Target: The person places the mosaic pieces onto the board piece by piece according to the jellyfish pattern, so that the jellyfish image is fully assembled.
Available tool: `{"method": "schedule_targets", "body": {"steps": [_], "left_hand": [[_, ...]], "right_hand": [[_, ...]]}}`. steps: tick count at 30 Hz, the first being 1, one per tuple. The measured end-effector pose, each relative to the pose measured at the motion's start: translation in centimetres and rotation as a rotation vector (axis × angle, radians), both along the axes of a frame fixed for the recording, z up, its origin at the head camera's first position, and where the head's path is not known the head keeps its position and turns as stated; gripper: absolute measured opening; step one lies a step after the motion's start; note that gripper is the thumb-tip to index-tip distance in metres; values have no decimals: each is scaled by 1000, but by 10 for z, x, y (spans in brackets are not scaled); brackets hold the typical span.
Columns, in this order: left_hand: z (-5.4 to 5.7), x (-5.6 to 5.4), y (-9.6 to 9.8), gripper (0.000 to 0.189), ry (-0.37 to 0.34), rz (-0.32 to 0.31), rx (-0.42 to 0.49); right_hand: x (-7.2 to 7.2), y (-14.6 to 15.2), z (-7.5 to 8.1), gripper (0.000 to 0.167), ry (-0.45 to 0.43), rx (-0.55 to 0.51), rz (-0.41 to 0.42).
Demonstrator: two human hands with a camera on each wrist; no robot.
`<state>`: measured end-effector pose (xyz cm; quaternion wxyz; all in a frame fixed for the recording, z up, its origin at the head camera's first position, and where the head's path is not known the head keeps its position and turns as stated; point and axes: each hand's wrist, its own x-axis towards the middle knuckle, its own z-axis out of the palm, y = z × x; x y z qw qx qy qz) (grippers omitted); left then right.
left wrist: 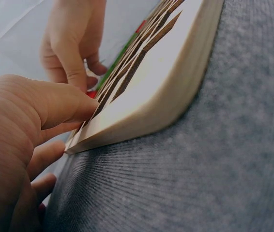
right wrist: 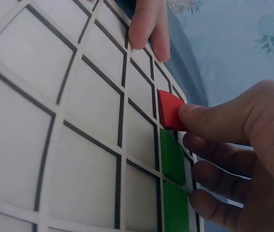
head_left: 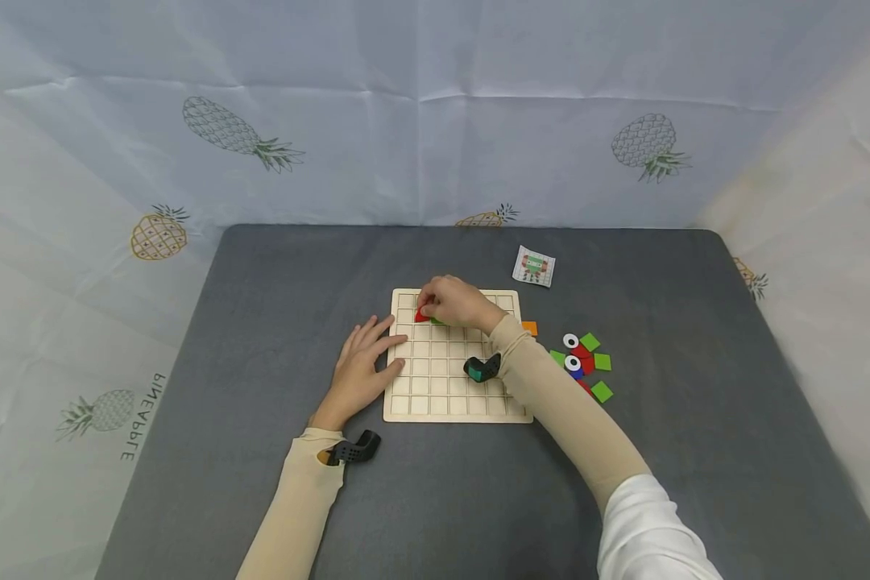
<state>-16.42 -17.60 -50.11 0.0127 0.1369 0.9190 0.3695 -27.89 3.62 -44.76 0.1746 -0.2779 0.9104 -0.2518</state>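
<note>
A pale wooden grid board (head_left: 420, 387) lies on the grey table. My right hand (head_left: 460, 304) reaches over its far side and pinches a red piece with one rounded edge (right wrist: 170, 111) between thumb and forefinger. That piece is at a cell near the far left corner, slightly tilted in the right wrist view. Beside it, green square pieces (right wrist: 172, 157) sit in a row of cells. My left hand (head_left: 361, 370) rests at the board's left edge with fingers spread, thumb and fingertips touching the rim. The right forearm hides part of the board's right side.
Right of the board lie several loose green squares (head_left: 602, 392), red pieces (head_left: 587, 366), a blue piece (head_left: 577, 374) and two white eye discs (head_left: 570, 341). An orange piece (head_left: 529, 328) shows by the board's right edge. A small printed pattern card (head_left: 533, 267) lies behind.
</note>
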Motion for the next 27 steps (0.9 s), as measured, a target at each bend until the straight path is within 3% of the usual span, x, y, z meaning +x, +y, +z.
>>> {"method": "schedule_targets", "body": {"steps": [17,27], "left_hand": [[-2,0,-1,38,12,-6,2],[-1,0,-1,39,34,-10,1]], "right_hand": [[8,-2,1,12,47,80,-20],[13,-6,2,14,166,166,-11]]}}
